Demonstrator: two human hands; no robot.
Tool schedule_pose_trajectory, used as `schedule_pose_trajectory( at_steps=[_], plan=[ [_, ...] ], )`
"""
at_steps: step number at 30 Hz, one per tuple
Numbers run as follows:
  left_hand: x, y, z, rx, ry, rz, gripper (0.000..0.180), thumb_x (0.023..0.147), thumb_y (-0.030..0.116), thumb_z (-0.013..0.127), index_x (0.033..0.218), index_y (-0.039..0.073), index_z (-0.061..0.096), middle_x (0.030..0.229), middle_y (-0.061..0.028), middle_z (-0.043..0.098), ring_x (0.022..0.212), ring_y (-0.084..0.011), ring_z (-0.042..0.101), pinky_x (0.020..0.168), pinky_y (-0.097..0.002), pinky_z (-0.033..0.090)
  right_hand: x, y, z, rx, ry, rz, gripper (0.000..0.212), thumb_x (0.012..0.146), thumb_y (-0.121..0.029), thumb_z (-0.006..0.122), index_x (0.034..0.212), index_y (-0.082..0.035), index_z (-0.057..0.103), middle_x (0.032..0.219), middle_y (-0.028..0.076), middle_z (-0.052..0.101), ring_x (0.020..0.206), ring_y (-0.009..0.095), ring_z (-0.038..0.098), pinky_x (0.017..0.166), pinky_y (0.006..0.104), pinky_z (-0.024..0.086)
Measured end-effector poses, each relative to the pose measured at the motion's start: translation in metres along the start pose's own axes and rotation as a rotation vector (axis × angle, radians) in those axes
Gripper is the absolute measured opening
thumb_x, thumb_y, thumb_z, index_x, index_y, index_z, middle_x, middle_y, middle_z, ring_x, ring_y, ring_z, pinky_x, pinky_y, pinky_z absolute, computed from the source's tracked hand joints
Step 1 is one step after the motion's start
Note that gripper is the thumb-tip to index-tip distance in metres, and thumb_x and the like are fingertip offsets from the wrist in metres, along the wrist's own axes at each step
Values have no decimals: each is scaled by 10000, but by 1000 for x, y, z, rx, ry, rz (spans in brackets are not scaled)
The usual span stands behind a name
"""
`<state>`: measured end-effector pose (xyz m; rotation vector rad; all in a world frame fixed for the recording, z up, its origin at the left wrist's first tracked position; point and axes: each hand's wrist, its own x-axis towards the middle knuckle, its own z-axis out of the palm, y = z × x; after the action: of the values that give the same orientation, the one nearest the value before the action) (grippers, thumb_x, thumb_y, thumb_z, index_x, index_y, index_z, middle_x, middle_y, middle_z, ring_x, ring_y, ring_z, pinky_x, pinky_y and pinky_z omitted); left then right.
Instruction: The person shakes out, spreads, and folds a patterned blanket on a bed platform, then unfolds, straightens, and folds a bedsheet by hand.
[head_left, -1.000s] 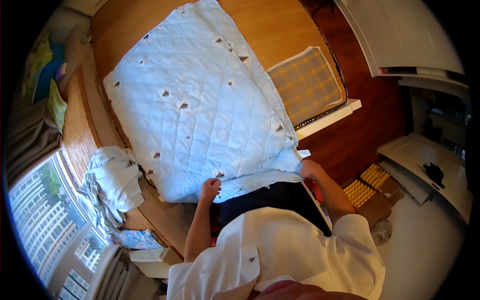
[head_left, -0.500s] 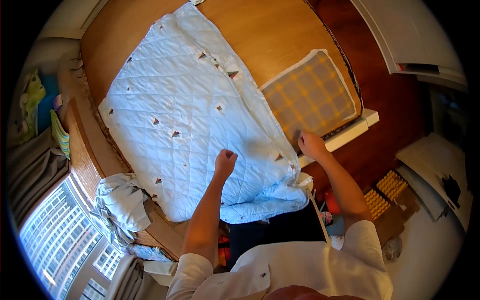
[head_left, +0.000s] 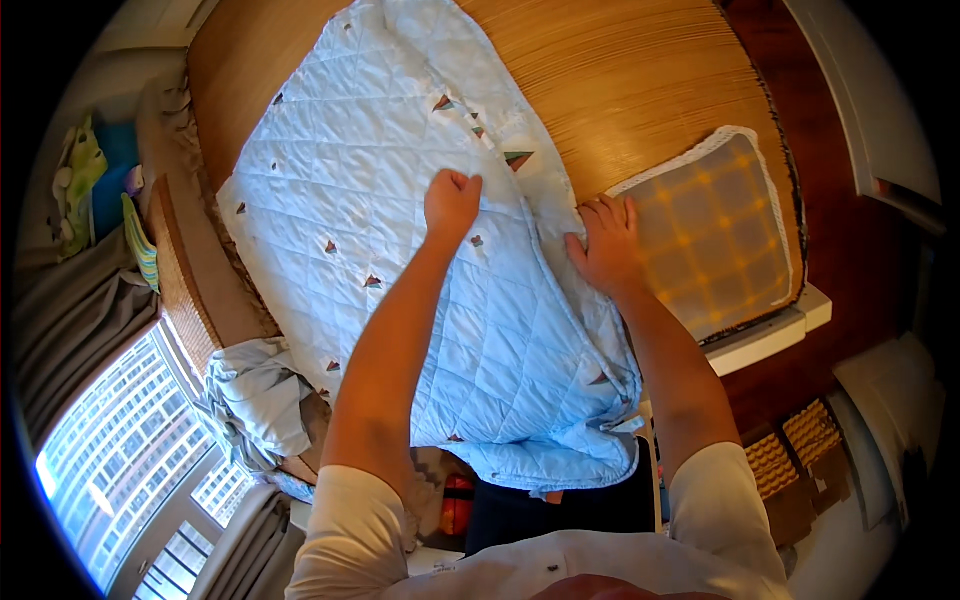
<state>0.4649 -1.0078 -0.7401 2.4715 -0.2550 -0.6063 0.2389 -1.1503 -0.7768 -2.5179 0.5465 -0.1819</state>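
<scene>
The left hand [head_left: 453, 205] is curled into a fist over the middle of the pale blue quilt [head_left: 400, 200]; its knuckles hide the grip, so I cannot tell whether a pinch of fabric is inside. The right hand [head_left: 607, 243] is open, palm down, fingers loosely extended where the quilt's right border meets the grey-and-yellow plaid mat [head_left: 715, 235], and it appears to grasp nothing. The quilt lies on the bed [head_left: 620, 60], running from near the far edge to the near edge, where it hangs over in front of the person's dark trousers [head_left: 560, 520]. As far as the view shows, the spreading looks partly done: the left and middle parts lie fairly flat, while a long ridge runs down the right side, apparently a doubled strip, and the part at the near edge is bunched and wants straightening. The bed's surface is bare to the right of the quilt and at the far left corner. The plaid mat sits at the near right corner, above a white ledge [head_left: 770, 330]. Beyond the left edge lies a crumpled pale cloth [head_left: 258, 395]; away to the right, yellow trays [head_left: 812, 434] rest near the floor.
</scene>
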Motion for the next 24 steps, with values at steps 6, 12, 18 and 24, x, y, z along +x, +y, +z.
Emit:
schedule_pose_trajectory(
  at_steps=[6,12,18,24],
  plan=[
    [127,9,0,129,183,127,367,756,366,699,802,7,642,804,-177,666,799,-332,654,740,-414,509,10,10,25,-3,23,35,404,822,-348,606,1116,-71,590,1153,126,547,1196,317,448,1107,562,210],
    [223,25,-4,418,332,16,627,784,421,642,1115,-93,505,1039,-252,650,996,-398,638,883,-427,508,15,12,35,-9,40,28,406,764,-325,663,1085,-91,579,1134,105,509,1187,314,439,1098,569,217],
    [265,42,-13,405,176,-216,666,801,373,620,1186,-131,415,1118,-265,638,1035,-376,651,885,-409,524,14,14,36,-9,2,57,430,729,-317,691,1082,-106,567,1137,97,496,1201,305,430,1102,573,213],
    [284,22,-21,305,158,-241,359,787,251,593,913,-85,572,831,-180,699,655,-294,701,595,-378,563,16,16,39,-1,-5,58,438,730,-322,671,1092,-95,573,1142,106,508,1206,316,434,1105,579,191]
  ],
)
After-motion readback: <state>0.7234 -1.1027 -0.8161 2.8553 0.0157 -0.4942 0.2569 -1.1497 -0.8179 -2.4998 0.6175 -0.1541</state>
